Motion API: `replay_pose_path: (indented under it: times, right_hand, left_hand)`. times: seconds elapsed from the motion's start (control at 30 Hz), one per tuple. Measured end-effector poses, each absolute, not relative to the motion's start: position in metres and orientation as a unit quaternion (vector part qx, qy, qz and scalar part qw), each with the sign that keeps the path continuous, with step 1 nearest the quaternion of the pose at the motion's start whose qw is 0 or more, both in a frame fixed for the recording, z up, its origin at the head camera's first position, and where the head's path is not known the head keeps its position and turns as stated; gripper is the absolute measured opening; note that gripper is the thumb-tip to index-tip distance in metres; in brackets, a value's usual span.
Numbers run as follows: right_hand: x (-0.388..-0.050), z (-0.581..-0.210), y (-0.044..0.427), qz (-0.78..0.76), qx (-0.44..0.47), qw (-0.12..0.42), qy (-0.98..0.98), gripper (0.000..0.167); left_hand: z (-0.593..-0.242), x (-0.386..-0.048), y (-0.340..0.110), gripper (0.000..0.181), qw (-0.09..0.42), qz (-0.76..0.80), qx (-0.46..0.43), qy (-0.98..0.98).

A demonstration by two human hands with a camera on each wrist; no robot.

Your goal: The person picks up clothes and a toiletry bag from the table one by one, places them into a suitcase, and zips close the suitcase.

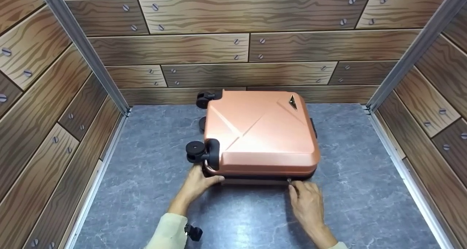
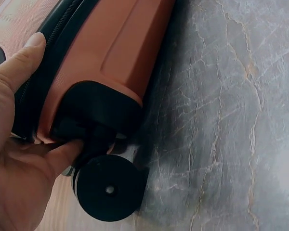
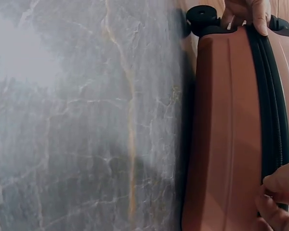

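A rose-gold hard-shell suitcase (image 1: 262, 128) lies flat on the floor, its black wheels (image 1: 196, 152) toward the left. At the near left corner, my left hand (image 1: 196, 183) grips the wheel end. Its thumb (image 2: 26, 60) rests across the black zipper band, while the fingers curl between the wheels and are partly hidden. My right hand (image 1: 307, 203) pinches the small zipper pull (image 1: 289, 181) near the right end of the long near side. In the right wrist view, zipper teeth (image 3: 278, 139) run along the black band up to that hand.
Grey marble-patterned floor (image 1: 365, 176) surrounds the suitcase. Wood-plank-patterned panels (image 1: 204, 48) enclose it at the back and both sides, with metal strips (image 1: 87, 55) along their corners. A black device (image 1: 194, 232) sits at my left sleeve (image 1: 169, 229).
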State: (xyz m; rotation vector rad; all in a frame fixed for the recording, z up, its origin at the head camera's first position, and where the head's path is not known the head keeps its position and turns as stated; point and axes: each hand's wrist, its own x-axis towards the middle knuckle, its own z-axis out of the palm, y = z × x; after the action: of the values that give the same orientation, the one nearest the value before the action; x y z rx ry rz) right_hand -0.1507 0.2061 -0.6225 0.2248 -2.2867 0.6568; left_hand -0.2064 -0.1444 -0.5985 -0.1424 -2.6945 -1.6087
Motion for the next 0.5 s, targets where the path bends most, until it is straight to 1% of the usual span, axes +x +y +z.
replay_pose_path:
  times: [0.17, 0.33, 0.5]
  right_hand:
    - [-0.1495, -0.6228, 0.2054, 0.263, 0.087, 0.351, -0.894, 0.013]
    - [-0.1495, -0.6208, 0.2029, 0.262, 0.095, 0.339, -0.898, 0.009]
    - [-0.1501, -0.6197, 0.2015, 0.262, 0.11, 0.344, -0.895, 0.015]
  left_hand:
    - [-0.5992, -0.2065, -0.1442, 0.078, -0.001, -0.513, -0.048, -0.857]
    - [-0.5994, -0.2067, -0.144, 0.077, 0.001, -0.509, -0.052, -0.859]
    - [-0.5985, -0.2068, -0.1441, 0.073, 0.001, -0.503, -0.051, -0.863]
